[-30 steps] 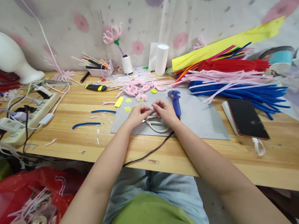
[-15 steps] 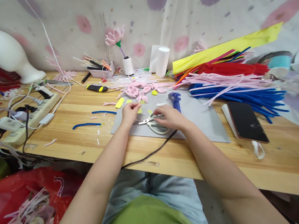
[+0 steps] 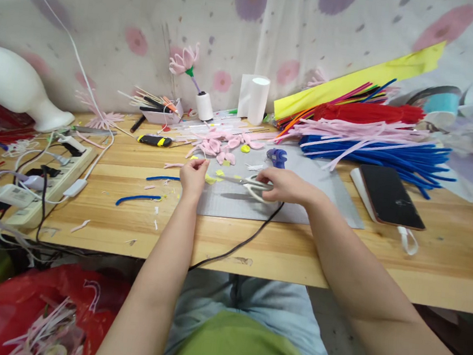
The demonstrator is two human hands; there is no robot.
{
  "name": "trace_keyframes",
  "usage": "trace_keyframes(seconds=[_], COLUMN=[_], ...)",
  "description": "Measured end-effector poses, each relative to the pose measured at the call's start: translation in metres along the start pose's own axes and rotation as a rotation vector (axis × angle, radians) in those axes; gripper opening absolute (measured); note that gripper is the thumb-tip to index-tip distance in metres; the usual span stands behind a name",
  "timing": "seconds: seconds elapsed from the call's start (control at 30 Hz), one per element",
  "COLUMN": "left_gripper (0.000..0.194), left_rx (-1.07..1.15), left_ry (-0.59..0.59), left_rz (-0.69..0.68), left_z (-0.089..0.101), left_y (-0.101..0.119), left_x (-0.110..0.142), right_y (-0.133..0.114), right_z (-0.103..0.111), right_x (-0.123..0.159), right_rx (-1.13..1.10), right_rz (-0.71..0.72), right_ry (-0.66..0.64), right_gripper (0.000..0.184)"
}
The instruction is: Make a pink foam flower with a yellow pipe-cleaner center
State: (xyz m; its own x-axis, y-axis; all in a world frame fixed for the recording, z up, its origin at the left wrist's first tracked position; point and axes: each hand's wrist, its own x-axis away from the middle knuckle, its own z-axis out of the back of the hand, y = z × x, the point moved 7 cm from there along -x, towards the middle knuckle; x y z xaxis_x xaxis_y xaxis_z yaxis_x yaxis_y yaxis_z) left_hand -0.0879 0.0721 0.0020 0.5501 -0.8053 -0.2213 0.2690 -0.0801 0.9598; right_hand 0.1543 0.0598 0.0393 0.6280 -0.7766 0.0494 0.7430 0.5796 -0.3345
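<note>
My right hand (image 3: 284, 186) is closed round the handles of white-handled scissors (image 3: 256, 188), whose blades point left across the grey mat (image 3: 319, 201). My left hand (image 3: 194, 177) is closed in a pinch at the mat's left edge. A thin pale tip shows above its fingers, too small to name. Yellow scraps (image 3: 220, 173) lie between the hand and the blades. Just beyond are pink fuzzy petals (image 3: 223, 146) and a round yellow piece (image 3: 245, 149). A blue tool, seemingly a glue gun (image 3: 278, 158), lies behind my right hand.
Blue, pink and red pipe cleaners (image 3: 359, 151) are heaped at back right. A phone (image 3: 390, 195) lies at right, a power strip (image 3: 53, 191) at left. A black cable (image 3: 237, 247) crosses the table's front. A pink flower (image 3: 185, 60) stands in a white spool at the back.
The right hand has taken hold of the scissors and raised them off the mat, blades leftward. My left hand has shifted a little left, still pinched.
</note>
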Motion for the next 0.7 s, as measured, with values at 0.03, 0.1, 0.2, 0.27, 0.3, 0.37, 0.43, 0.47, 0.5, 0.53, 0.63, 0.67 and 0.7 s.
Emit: trace_keyframes(seconds=[0.03,0.1,0.2,0.27,0.3,0.37,0.43,0.47,0.5,0.53,0.63,0.67,0.7], left_gripper=[0.018,0.017,0.014,0.013,0.013,0.015,0.016,0.016,0.015,0.014,0.01,0.01,0.01], left_rx=[0.018,0.048,0.042,0.011,-0.007,-0.036,-0.053,-0.055,-0.053,-0.048,-0.029,-0.026,-0.024], left_ry=[0.009,-0.01,-0.163,-0.285,-0.327,-0.365,-0.369,-0.367,-0.365,-0.363,-0.356,-0.354,-0.352], left_rz=[0.012,0.047,0.093,0.096,0.095,0.1,0.11,0.115,0.119,0.123,0.141,0.145,0.148], left_z=[0.001,-0.001,-0.019,-0.032,-0.037,-0.041,-0.041,-0.041,-0.041,-0.04,-0.04,-0.04,-0.04], left_y=[0.0,0.001,0.002,0.002,0.002,0.0,0.0,0.001,0.002,0.003,0.007,0.007,0.007], left_x=[-0.001,0.001,0.011,0.02,0.023,0.027,0.029,0.029,0.03,0.03,0.032,0.033,0.033], right_y=[0.005,0.012,0.016,0.012,0.011,0.011,0.015,0.017,0.018,0.019,0.016,0.015,0.014], right_z=[0.005,0.013,0.02,0.018,0.015,0.009,0.007,0.006,0.005,0.004,0.002,0.001,0.0], right_x=[0.002,0.003,0.002,0.002,0.002,0.005,0.007,0.008,0.008,0.008,0.006,0.005,0.004], right_rx=[-0.049,-0.088,0.055,0.197,0.252,0.321,0.352,0.361,0.37,0.378,0.407,0.415,0.422], right_rz=[-0.031,-0.088,-0.155,-0.12,-0.083,-0.03,-0.031,-0.036,-0.039,-0.04,-0.031,-0.028,-0.026], right_ry=[0.016,0.085,0.258,0.343,0.369,0.404,0.42,0.416,0.406,0.392,0.351,0.342,0.334], right_gripper=[0.031,0.033,0.038,0.04,0.04,0.039,0.038,0.037,0.037,0.037,0.036,0.035,0.034])
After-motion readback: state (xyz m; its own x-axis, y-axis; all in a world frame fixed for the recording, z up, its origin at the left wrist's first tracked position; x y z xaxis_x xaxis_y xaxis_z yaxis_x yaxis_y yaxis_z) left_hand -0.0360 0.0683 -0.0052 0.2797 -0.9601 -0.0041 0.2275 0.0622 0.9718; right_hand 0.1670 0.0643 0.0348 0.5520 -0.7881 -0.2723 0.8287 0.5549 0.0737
